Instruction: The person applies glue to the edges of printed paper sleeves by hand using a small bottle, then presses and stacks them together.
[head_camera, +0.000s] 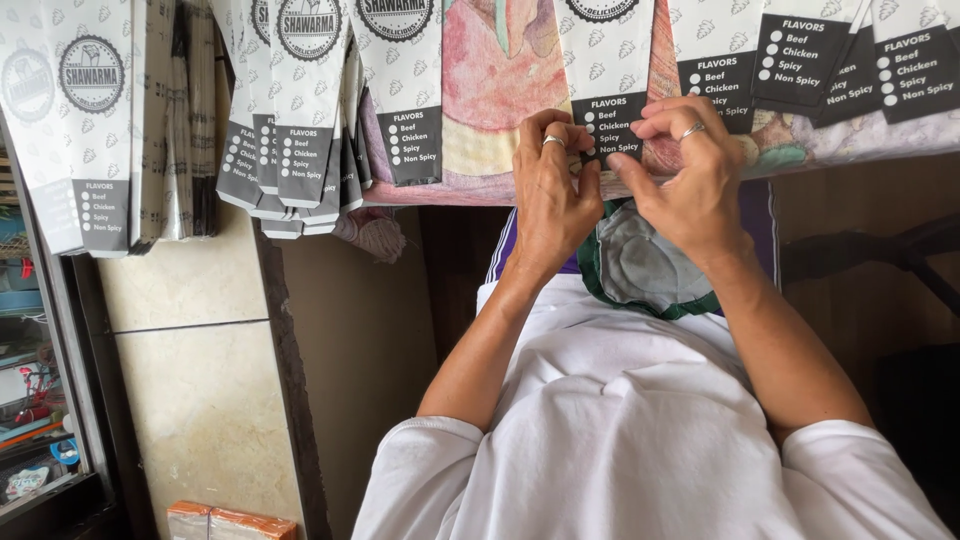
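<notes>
Left hand (552, 195) and right hand (688, 175) both pinched on lower edge of one white paper sleeve (606, 70), fingertips nearly meeting at its grey printed panel. Beyond the grip, patterned cloth (500, 90); to its left, further hanging sleeves (300, 110); beneath it, green-rimmed bundle (640, 270).

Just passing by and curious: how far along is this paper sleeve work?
Done, it seems: stacks of white-and-grey paper sleeves lie along the table. In hand: the left hand and right hand pinch one sleeve at its lower edge. Left: no unworked pile shows, so I cannot tell.
</notes>
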